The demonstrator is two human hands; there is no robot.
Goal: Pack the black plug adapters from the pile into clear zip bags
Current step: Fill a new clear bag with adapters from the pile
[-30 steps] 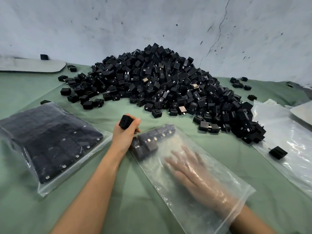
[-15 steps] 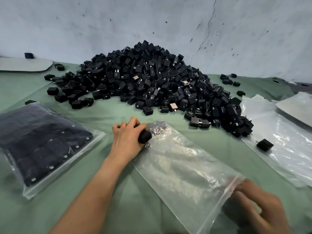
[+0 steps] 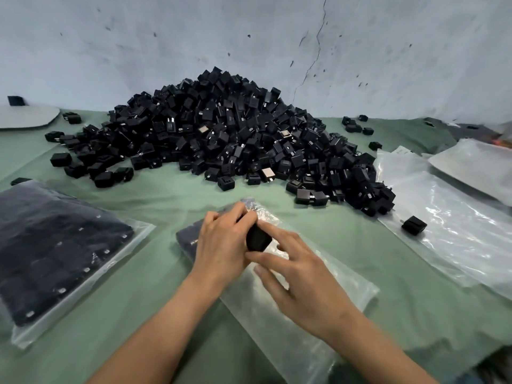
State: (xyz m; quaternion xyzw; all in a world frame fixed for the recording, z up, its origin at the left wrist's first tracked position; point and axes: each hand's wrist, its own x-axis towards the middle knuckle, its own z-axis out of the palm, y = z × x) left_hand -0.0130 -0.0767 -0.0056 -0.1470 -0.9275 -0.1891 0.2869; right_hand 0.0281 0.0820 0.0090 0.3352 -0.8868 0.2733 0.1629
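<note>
A big pile of black plug adapters (image 3: 221, 134) lies on the green cloth against the wall. In front of it a clear zip bag (image 3: 346, 278) lies flat, with several adapters showing dark at its far left end. Above that end my left hand (image 3: 221, 245) grips one black adapter (image 3: 258, 239). My right hand (image 3: 304, 284) is over the bag, outside it, with thumb and index finger closing on the same adapter from the right.
A filled zip bag (image 3: 55, 245) lies at the left. Empty clear bags (image 3: 454, 245) are spread at the right with one loose adapter (image 3: 414, 225) on them. Stray adapters (image 3: 61, 159) dot the cloth around the pile. A grey flat board (image 3: 25, 116) sits back left.
My right hand came out of the bag, drew back to its near end, then moved forward onto the adapter in my left hand. My left hand shifted slightly right over the bag.
</note>
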